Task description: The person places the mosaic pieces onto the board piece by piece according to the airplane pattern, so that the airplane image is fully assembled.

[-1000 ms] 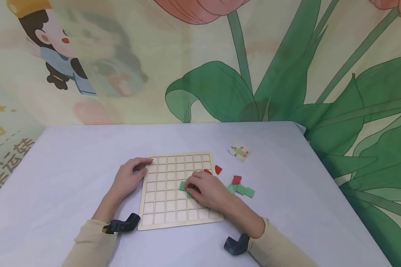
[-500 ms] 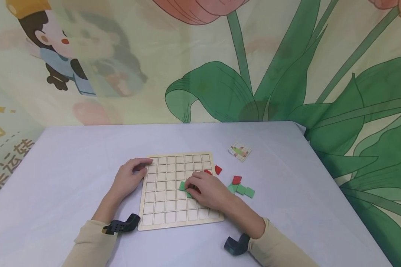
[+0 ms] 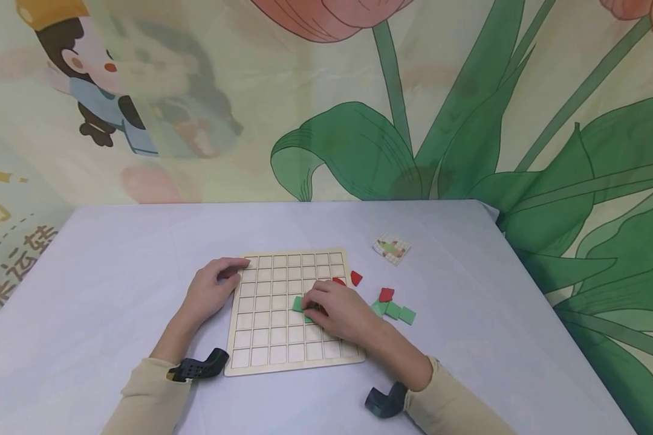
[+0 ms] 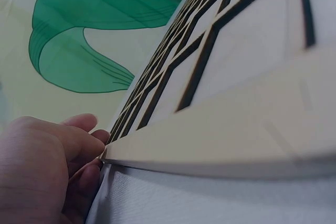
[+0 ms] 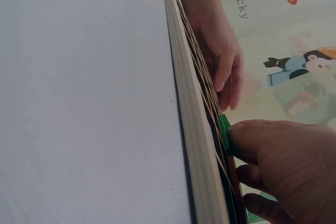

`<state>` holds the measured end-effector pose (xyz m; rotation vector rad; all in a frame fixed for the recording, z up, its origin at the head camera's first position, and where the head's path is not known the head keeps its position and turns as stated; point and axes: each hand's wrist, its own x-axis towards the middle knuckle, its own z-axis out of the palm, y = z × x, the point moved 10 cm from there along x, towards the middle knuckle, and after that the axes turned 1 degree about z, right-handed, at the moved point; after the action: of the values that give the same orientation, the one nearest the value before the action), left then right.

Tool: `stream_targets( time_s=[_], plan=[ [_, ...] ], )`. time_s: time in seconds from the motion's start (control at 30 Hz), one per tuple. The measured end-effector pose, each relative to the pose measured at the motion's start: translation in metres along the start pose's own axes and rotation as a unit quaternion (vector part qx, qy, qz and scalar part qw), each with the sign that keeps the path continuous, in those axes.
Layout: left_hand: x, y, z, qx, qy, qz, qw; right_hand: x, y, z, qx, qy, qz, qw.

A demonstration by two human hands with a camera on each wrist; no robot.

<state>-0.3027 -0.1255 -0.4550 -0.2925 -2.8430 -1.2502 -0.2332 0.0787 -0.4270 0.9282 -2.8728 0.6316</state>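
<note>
A wooden grid board (image 3: 261,338) lies flat on the white table. My left hand (image 3: 209,290) holds its far left corner, index finger along the top and thumb at the left edge; the left wrist view shows the fingertips (image 4: 97,142) at that corner. Over the board's right half, my right hand (image 3: 340,308) has curled fingers and pinches a green square tile (image 5: 226,134). Beside those fingertips another green tile (image 3: 297,304) shows on the grid. Red pieces (image 3: 338,281) are partly covered by the right hand.
Right of the board lie several green tiles (image 3: 393,310), a red piece (image 3: 386,295) and another red piece (image 3: 356,278). A small pattern card (image 3: 392,248) lies farther back. Behind the table (image 3: 457,272) hangs a printed backdrop (image 3: 348,145).
</note>
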Motion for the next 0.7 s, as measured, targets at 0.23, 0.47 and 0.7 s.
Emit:
stream_targets(
  time_s=[0.23, 0.47, 0.7],
  plan=[
    [0.0002, -0.002, 0.001, 0.0, -0.003, -0.002, 1.0, -0.0008, -0.002, -0.0008, -0.003, 0.017, -0.012, 0.9998],
    [0.0001, -0.0019, 0.0012, 0.0, -0.004, -0.001, 1.0, -0.0007, -0.0025, -0.0025, 0.002, 0.024, -0.017, 0.9996],
    [0.0, -0.0012, 0.0006, -0.001, -0.004, -0.002, 1.0, -0.0005, -0.0051, -0.0033, 0.011, 0.02, -0.025, 0.9994]
  ],
)
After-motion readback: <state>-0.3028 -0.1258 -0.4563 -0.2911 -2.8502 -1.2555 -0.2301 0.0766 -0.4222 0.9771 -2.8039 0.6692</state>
